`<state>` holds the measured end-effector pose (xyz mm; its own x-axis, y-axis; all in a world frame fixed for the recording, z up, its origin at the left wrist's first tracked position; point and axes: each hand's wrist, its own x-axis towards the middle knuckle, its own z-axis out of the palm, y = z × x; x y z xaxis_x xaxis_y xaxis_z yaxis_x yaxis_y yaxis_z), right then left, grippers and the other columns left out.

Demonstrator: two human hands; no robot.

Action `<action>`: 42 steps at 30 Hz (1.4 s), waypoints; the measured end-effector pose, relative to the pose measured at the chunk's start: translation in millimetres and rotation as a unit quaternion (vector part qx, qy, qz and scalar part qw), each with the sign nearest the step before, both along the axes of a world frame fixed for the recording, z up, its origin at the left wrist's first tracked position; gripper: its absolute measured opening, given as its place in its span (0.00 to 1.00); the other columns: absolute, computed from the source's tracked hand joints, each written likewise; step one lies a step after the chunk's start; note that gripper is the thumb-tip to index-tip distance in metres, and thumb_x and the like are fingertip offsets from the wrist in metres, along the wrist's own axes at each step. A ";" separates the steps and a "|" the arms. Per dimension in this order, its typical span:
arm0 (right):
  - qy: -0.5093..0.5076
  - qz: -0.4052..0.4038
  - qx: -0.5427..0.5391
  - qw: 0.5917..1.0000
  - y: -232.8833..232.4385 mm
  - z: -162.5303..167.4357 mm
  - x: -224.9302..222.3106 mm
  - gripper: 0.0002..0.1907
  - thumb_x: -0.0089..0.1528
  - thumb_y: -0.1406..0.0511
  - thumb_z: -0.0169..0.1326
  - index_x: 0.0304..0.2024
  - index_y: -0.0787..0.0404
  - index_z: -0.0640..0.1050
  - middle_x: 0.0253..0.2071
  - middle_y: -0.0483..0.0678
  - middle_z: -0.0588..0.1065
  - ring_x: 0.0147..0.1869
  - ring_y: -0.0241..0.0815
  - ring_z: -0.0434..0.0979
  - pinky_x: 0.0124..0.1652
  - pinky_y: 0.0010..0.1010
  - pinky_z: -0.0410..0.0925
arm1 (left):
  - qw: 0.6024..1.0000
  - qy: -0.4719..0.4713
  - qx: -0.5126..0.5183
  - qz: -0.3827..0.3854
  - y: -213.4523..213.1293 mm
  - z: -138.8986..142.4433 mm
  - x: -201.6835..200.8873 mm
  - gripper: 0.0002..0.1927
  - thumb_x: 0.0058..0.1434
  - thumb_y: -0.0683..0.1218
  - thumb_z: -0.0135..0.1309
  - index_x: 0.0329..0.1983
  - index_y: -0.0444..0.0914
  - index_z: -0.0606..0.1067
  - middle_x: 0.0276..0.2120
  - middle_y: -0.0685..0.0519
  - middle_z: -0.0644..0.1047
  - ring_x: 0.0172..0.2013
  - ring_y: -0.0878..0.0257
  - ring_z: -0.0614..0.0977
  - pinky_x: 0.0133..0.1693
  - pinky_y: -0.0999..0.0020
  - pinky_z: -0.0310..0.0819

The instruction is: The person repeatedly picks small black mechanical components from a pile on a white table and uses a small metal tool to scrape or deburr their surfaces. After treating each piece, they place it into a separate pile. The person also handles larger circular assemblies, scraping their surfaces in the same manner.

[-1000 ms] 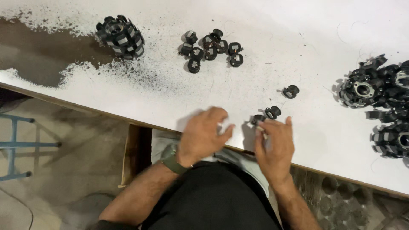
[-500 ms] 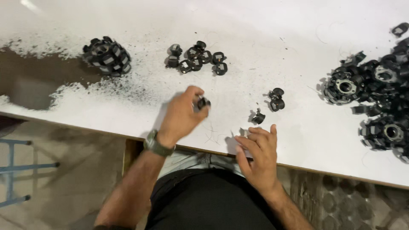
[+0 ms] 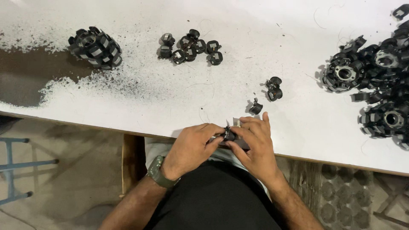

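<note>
Both hands together at the near edge of the white worktable [image 3: 298, 140], fingertips meeting over one small black plastic clip piece [image 3: 228, 134]. Left hand [image 3: 191, 149] pinching it from the left side, thumb and forefinger closed on it; right hand [image 3: 254, 142] pinching from the right, fingers curled in and pressed to the same part. Piece trapped squarely between the two, neither hand clearly nearer; long axis too hidden by fingers to tell. Just beyond the right fingertips, a loose black clip [image 3: 255, 107], then a stacked pair of black clips [image 3: 274, 88]. Farther up, a cluster of small black clips [image 3: 189, 44]; far left, an assembled black ring [image 3: 94, 47]; far right, a heap of black rings [image 3: 375, 85].
</note>
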<state>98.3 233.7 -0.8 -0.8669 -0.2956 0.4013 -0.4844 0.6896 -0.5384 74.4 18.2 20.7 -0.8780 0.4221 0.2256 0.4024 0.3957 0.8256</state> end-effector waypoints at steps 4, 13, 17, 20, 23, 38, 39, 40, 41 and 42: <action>-0.011 0.012 0.028 0.999 1.6 3.6 -1.2 0.21 0.54 0.64 0.69 0.49 0.58 0.80 0.45 0.47 0.73 0.65 0.49 0.70 0.74 0.63 0.42 | 1.000 0.017 -0.024 -0.007 -0.7 -4.5 0.9 0.05 0.64 0.44 0.58 0.39 0.38 0.79 0.32 0.51 0.81 0.29 0.56 0.83 0.31 0.62 0.76; -0.031 0.080 0.149 0.985 1.4 29.6 -16.0 0.22 0.55 0.62 0.66 0.52 0.56 0.80 0.46 0.47 0.72 0.66 0.49 0.68 0.73 0.63 0.44 | 0.984 0.092 -0.147 0.032 -10.5 0.0 0.3 0.05 0.60 0.44 0.58 0.37 0.39 0.80 0.31 0.51 0.77 0.33 0.54 0.80 0.35 0.59 0.75; -0.034 0.105 0.148 0.983 6.1 34.0 -24.5 0.25 0.55 0.61 0.67 0.54 0.56 0.80 0.48 0.48 0.73 0.67 0.50 0.66 0.72 0.63 0.45 | 0.978 0.064 -0.198 0.008 -13.8 4.2 1.2 0.12 0.57 0.46 0.61 0.42 0.37 0.79 0.42 0.49 0.76 0.43 0.54 0.78 0.41 0.57 0.74; 0.000 0.093 0.107 0.990 12.1 31.2 -23.3 0.23 0.54 0.61 0.68 0.52 0.56 0.80 0.46 0.47 0.74 0.66 0.50 0.68 0.72 0.62 0.45 | 0.979 0.114 -0.167 0.012 -11.9 3.0 2.2 0.19 0.53 0.49 0.64 0.45 0.36 0.78 0.49 0.46 0.75 0.50 0.51 0.75 0.47 0.53 0.72; 0.056 0.052 0.019 0.997 9.1 19.5 -9.9 0.17 0.57 0.66 0.66 0.48 0.57 0.79 0.46 0.45 0.76 0.64 0.47 0.74 0.77 0.60 0.46 | 0.977 0.156 -0.148 0.018 -3.2 -4.5 2.5 0.16 0.54 0.49 0.64 0.43 0.37 0.79 0.51 0.47 0.76 0.54 0.51 0.76 0.51 0.52 0.70; 0.078 -0.054 -0.026 0.995 -25.1 -15.6 30.0 0.14 0.56 0.73 0.63 0.42 0.61 0.75 0.42 0.50 0.77 0.57 0.49 0.77 0.73 0.59 0.54 | 0.985 0.155 -0.061 0.054 -1.9 -24.6 15.1 0.06 0.60 0.43 0.62 0.39 0.39 0.80 0.45 0.54 0.79 0.49 0.57 0.79 0.52 0.57 0.71; 0.081 -0.055 -0.028 0.995 -25.3 -15.1 29.9 0.14 0.56 0.73 0.63 0.42 0.61 0.75 0.43 0.50 0.77 0.57 0.48 0.77 0.73 0.59 0.55 | 0.984 0.156 -0.061 0.056 -1.8 -24.7 15.7 0.06 0.59 0.44 0.62 0.39 0.39 0.80 0.45 0.54 0.79 0.49 0.57 0.79 0.52 0.57 0.70; 0.083 -0.056 -0.026 0.995 -25.7 -14.7 29.8 0.14 0.56 0.74 0.63 0.42 0.61 0.75 0.43 0.50 0.77 0.57 0.49 0.78 0.73 0.59 0.55 | 0.983 0.161 -0.059 0.060 -1.7 -24.9 16.3 0.06 0.59 0.43 0.62 0.38 0.39 0.80 0.46 0.54 0.79 0.49 0.57 0.79 0.52 0.57 0.71; 0.085 -0.058 -0.025 0.994 -25.8 -14.5 29.6 0.14 0.55 0.74 0.63 0.42 0.61 0.75 0.43 0.50 0.77 0.57 0.49 0.78 0.73 0.59 0.55 | 0.982 0.166 -0.058 0.064 -1.5 -25.3 16.9 0.06 0.59 0.43 0.63 0.38 0.39 0.80 0.46 0.54 0.79 0.49 0.56 0.79 0.51 0.57 0.71; 0.087 -0.060 -0.024 0.994 -26.2 -14.3 29.5 0.14 0.55 0.74 0.63 0.41 0.61 0.76 0.42 0.50 0.77 0.57 0.49 0.79 0.73 0.58 0.55 | 0.981 0.170 -0.057 0.068 -2.2 -26.0 17.6 0.06 0.58 0.43 0.63 0.38 0.39 0.80 0.47 0.53 0.79 0.49 0.56 0.79 0.51 0.56 0.71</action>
